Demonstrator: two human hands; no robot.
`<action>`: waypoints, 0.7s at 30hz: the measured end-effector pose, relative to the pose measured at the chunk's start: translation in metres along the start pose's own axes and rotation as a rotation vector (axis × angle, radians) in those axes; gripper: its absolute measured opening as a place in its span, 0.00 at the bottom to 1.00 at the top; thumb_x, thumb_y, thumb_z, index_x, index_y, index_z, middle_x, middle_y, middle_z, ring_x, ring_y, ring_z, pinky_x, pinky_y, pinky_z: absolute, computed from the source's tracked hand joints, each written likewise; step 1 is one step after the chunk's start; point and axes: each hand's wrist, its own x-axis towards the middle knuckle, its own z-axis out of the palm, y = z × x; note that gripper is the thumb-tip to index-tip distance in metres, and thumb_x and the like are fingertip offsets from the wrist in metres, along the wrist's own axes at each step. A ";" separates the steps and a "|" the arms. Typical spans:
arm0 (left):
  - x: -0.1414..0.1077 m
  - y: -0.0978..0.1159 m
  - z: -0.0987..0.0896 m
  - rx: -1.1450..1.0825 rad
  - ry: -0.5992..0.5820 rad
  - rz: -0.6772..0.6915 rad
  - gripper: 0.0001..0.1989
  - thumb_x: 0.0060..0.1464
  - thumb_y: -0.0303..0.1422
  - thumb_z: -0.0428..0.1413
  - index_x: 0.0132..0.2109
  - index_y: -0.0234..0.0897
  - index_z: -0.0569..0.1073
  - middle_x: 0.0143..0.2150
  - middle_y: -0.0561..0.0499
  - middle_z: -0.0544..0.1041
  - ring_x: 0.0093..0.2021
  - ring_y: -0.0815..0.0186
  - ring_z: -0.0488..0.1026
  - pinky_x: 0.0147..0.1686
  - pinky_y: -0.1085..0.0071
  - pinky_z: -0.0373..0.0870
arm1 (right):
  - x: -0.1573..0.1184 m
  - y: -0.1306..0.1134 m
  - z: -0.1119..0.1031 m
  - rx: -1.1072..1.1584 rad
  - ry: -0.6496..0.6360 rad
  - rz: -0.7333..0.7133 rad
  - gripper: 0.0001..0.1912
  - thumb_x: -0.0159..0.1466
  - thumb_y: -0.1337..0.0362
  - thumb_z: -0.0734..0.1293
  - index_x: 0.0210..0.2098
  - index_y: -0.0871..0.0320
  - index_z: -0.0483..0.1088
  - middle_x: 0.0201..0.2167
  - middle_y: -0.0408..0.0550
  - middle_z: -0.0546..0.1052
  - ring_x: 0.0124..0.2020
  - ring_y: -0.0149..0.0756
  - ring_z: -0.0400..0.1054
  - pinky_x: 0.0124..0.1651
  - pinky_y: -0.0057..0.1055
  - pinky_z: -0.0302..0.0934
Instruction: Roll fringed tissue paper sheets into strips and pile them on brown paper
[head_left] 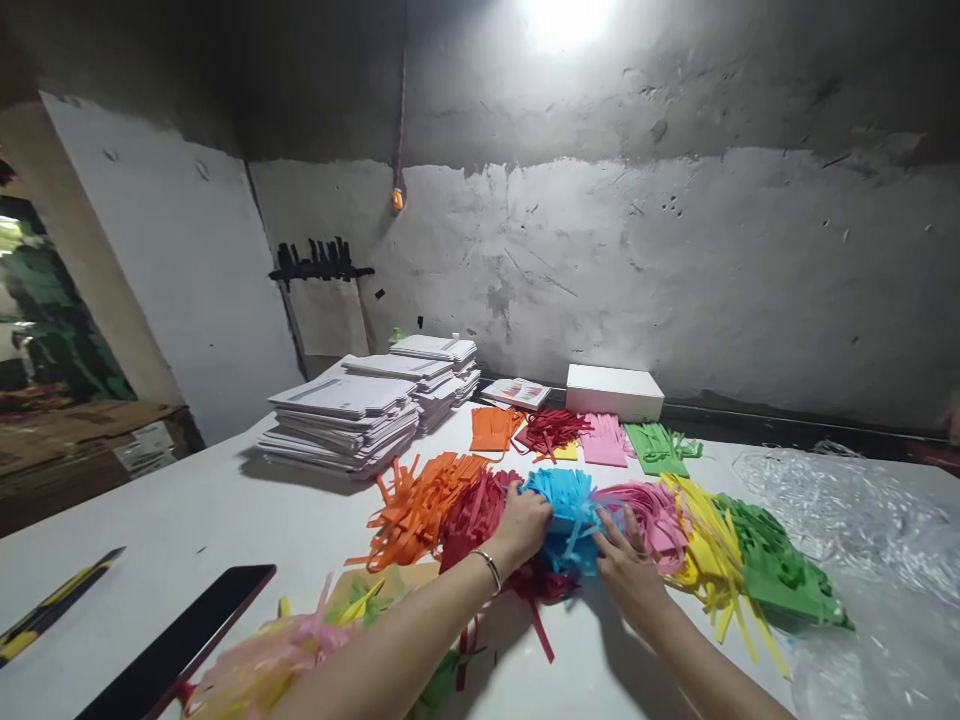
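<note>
Blue fringed strips (566,510) lie in a bunch at the middle of the table, between my two hands. My left hand (523,522) wears a bracelet at the wrist; its bent fingers are on the left edge of the blue bunch, beside dark red strips (471,510). On the right side of the blue bunch rests my right hand (628,560), fingers spread, close to pink strips (660,520). Orange strips (424,505) lie further left. Yellow strips (705,540) and green strips (784,565) are to the right.
Stacks of white paper (345,415) stand at the back left. A white box (613,390) and smaller coloured bundles (604,440) are at the back. Clear plastic (862,520) lies right. A phone (187,630), a cutter (60,600) and mixed strips (277,660) lie front left.
</note>
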 end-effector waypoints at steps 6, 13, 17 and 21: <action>0.034 -0.035 -0.032 0.052 0.143 -0.188 0.11 0.66 0.38 0.57 0.49 0.34 0.75 0.48 0.47 0.78 0.47 0.59 0.77 0.50 0.54 0.75 | -0.059 0.022 -0.040 -0.042 0.116 0.043 0.18 0.63 0.78 0.60 0.44 0.57 0.77 0.61 0.51 0.73 0.75 0.37 0.39 0.74 0.56 0.21; 0.034 -0.011 -0.020 -0.010 0.119 -0.047 0.07 0.64 0.35 0.59 0.44 0.35 0.77 0.45 0.47 0.80 0.49 0.56 0.76 0.57 0.47 0.67 | -0.150 0.048 -0.114 -0.064 0.158 -0.062 0.14 0.65 0.71 0.62 0.38 0.47 0.76 0.47 0.41 0.81 0.56 0.44 0.72 0.73 0.58 0.29; -0.002 0.039 -0.018 -0.109 0.065 0.154 0.11 0.58 0.33 0.64 0.48 0.38 0.78 0.51 0.40 0.80 0.52 0.49 0.75 0.59 0.42 0.62 | -0.194 0.051 -0.152 -0.135 0.266 0.176 0.07 0.64 0.62 0.66 0.31 0.46 0.75 0.31 0.40 0.82 0.37 0.45 0.77 0.70 0.59 0.36; -0.058 0.112 -0.044 -0.221 0.053 0.506 0.36 0.55 0.52 0.63 0.66 0.47 0.65 0.65 0.44 0.71 0.63 0.52 0.67 0.65 0.49 0.58 | -0.213 0.005 -0.162 -0.137 0.224 0.182 0.09 0.63 0.65 0.66 0.27 0.49 0.73 0.44 0.47 0.82 0.43 0.47 0.77 0.62 0.49 0.56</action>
